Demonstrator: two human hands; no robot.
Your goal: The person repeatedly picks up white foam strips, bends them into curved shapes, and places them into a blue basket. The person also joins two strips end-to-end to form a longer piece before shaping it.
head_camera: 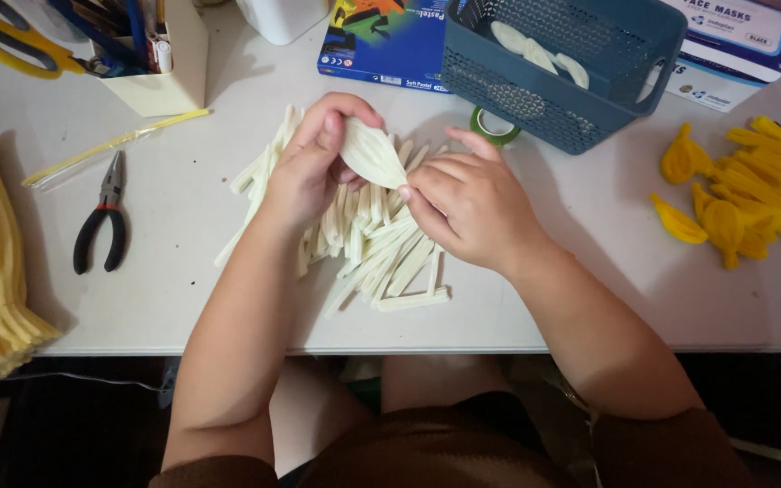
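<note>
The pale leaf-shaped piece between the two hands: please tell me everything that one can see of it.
The pale leaf-shaped piece is cream-white, flat and pointed like a petal, with a soft, fuzzy-looking surface. It is held above a pile of cream strips on the white table. The left hand pinches its upper end with thumb and fingers; the right hand grips its lower tip. Its far side is hidden.
</note>
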